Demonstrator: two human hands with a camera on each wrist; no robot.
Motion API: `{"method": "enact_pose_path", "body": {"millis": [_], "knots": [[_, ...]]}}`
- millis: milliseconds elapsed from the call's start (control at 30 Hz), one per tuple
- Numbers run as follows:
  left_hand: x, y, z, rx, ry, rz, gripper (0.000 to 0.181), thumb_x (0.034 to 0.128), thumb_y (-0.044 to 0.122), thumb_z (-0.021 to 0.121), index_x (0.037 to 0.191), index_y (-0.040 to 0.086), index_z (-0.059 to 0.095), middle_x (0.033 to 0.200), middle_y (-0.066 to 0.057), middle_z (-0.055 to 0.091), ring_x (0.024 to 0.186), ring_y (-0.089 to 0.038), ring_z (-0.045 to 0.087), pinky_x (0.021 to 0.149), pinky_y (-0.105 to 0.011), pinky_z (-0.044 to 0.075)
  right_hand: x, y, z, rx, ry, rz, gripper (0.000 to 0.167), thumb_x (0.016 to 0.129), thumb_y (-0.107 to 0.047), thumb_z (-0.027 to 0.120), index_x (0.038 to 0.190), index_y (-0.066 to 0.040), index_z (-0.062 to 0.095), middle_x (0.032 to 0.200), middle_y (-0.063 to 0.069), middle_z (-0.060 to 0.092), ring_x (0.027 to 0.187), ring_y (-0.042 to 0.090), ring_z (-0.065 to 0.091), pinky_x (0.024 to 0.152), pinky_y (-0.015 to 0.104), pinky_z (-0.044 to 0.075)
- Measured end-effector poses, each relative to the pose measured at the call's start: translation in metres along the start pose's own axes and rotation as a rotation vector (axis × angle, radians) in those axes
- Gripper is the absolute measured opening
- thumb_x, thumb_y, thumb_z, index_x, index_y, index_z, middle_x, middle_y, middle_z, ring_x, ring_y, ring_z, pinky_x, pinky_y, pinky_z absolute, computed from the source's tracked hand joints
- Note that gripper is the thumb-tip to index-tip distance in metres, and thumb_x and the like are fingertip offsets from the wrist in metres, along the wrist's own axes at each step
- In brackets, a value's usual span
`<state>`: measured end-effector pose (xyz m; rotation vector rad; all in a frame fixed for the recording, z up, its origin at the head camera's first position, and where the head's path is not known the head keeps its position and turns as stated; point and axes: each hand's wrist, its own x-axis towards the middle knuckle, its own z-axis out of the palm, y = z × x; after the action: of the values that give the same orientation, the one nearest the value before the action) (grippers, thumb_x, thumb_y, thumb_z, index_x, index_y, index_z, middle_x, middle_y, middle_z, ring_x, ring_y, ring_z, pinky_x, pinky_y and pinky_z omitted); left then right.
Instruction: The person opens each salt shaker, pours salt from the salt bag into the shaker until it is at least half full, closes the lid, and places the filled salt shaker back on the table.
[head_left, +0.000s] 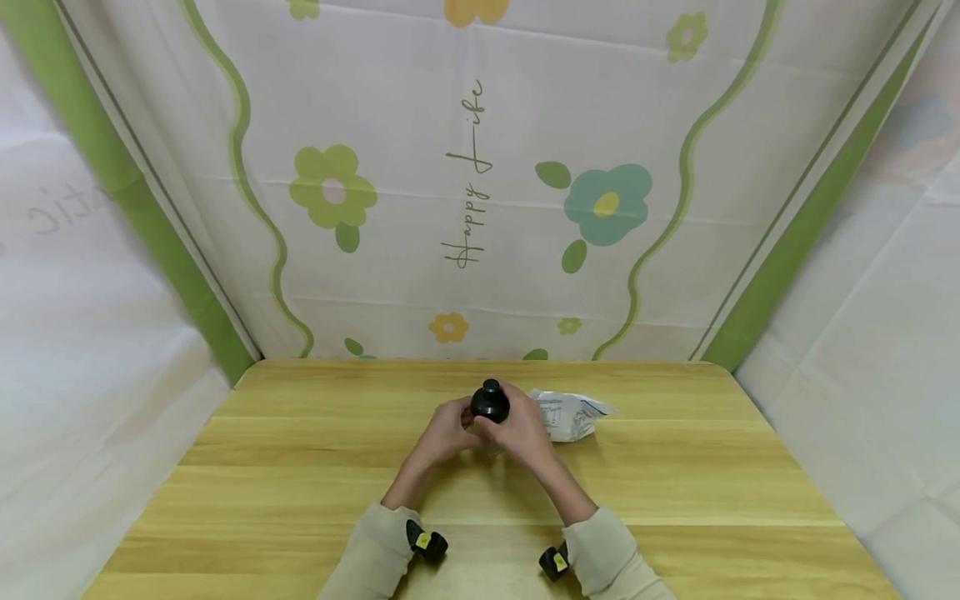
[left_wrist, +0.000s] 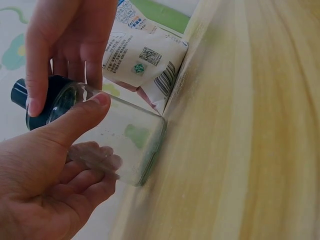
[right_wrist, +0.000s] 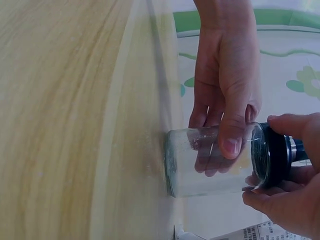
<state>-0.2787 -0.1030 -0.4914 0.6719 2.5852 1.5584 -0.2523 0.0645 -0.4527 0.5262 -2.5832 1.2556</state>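
Gripping the glass bottle [left_wrist: 132, 127] by its clear body with the left hand [head_left: 448, 429]; pinching its black cap [head_left: 491, 406] with the right hand [head_left: 523, 427]. Held upright, with long axis vertical, on the wood-grain table [head_left: 300, 467], below centre in the head frame, between both hands.

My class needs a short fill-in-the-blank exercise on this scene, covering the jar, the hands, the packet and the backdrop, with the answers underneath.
1. In the head view, the jar has a lid coloured ____.
2. Of the left hand and the right hand, the ____ one holds the jar's clear body.
3. In the head view, the printed packet lies to the jar's ____.
4. The backdrop lettering reads "Happy ____".

Missing words: black; left; right; Life.
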Motion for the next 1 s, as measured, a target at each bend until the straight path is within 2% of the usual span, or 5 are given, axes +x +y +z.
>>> {"method": "enact_pose_path", "body": {"millis": [267,800,1000], "knots": [[-0.0006,0.0013,0.0008,-0.031,-0.002,0.017,0.052,0.0799,0.008,0.083,0.127,-0.001,0.063,0.121,-0.016,0.070,0.113,-0.028,0.068,0.093,-0.030,0.057,0.0002,0.0014,-0.0016,0.008,-0.003,0.020,0.058,0.082,-0.022,0.083,0.131,-0.001,0.059,0.124,0.018,0.067,0.113,0.036,0.065,0.094,0.052,0.054],[0.0004,0.0012,0.0021,-0.023,-0.009,0.003,0.046,0.0803,0.007,0.081,0.123,0.003,0.065,0.118,-0.011,0.072,0.112,-0.023,0.068,0.094,-0.027,0.056,0.0006,0.0037,-0.0017,-0.008,0.011,-0.024,0.052,0.083,-0.019,0.082,0.127,0.000,0.061,0.120,0.018,0.069,0.109,0.036,0.066,0.089,0.051,0.056],[-0.0003,-0.0002,0.0000,-0.028,-0.006,0.002,0.050,0.0804,0.010,0.083,0.126,0.002,0.064,0.119,-0.013,0.071,0.111,-0.025,0.069,0.091,-0.029,0.057,0.0025,0.0040,-0.0020,0.005,-0.005,-0.030,0.061,0.082,-0.024,0.083,0.133,-0.001,0.058,0.124,0.018,0.067,0.112,0.036,0.066,0.090,0.051,0.056]]}}
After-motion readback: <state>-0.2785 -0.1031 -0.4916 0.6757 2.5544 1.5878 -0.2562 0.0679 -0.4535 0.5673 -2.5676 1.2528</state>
